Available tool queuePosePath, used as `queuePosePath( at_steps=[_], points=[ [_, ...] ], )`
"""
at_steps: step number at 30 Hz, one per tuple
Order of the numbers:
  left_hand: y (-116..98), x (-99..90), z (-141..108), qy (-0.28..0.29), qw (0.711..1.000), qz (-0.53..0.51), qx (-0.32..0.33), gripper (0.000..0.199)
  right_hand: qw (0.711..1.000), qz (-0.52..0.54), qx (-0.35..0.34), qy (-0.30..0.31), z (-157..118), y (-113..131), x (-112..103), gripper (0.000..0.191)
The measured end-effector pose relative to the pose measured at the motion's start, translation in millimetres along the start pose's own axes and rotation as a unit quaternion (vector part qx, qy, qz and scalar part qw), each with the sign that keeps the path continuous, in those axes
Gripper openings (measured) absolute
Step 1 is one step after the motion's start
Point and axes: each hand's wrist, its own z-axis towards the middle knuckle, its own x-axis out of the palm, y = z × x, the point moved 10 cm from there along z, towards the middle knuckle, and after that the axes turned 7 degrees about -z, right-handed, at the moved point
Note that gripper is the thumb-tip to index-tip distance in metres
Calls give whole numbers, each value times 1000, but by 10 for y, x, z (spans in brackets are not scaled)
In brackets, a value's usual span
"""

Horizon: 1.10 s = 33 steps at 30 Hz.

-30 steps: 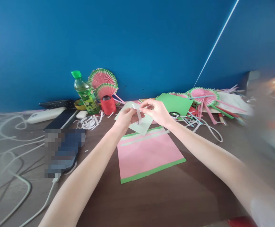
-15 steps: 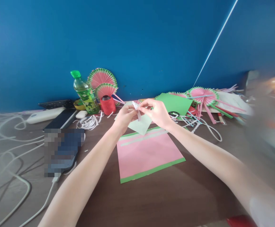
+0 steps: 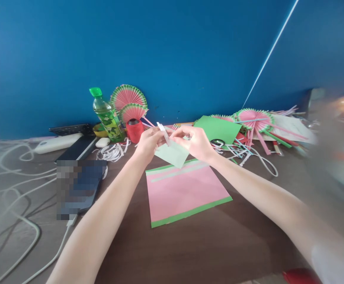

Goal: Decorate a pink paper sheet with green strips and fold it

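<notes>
A small white strip (image 3: pixel 163 134) is pinched between my two hands above the desk. My left hand (image 3: pixel 150 142) has its fingers closed on the strip's left side. From the right, my right hand (image 3: pixel 194 142) grips it with thumb and forefinger. Below them lies a pale green paper (image 3: pixel 174 154), partly covered by the hands. Nearer to me, a pink sheet (image 3: pixel 186 189) with green edges lies flat, a pale strip running along its far side.
Behind on the left stand a green-capped bottle (image 3: pixel 108 118), a red roll (image 3: pixel 134 131) and pleated paper fans (image 3: pixel 128 98). A phone (image 3: pixel 84 189) with cables is at left. Green paper (image 3: pixel 219 129), more fans (image 3: pixel 254 120) and paper scraps (image 3: pixel 239 152) lie at back right.
My left hand has moved a little left, and the white strip has shifted left and now slants between the hands. My right hand has barely moved.
</notes>
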Motion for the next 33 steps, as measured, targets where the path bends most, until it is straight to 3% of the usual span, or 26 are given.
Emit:
queuePosePath(
  at_steps=[5, 13, 24, 29, 33],
  points=[
    [-15, 81, -26, 25, 999, 21, -19, 14, 997, 73, 36, -11, 26, -35, -56, 10],
    [36, 204, -65, 74, 995, 55, -24, 34, 993, 97, 55, -31, 29, -46, -120, 12],
    [-99, 77, -15, 53, 992, 104, 46, 14, 998, 52, 20, 3, -1, 37, -24, 9],
    [-83, 85, -20, 67, 995, 73, 22, 9, 998, 58, 21, 17, 3, 62, -15, 9],
    [-17, 115, -35, 75, 996, 46, -13, 24, 995, 88, 39, -24, 19, 18, -123, 13]
  ],
)
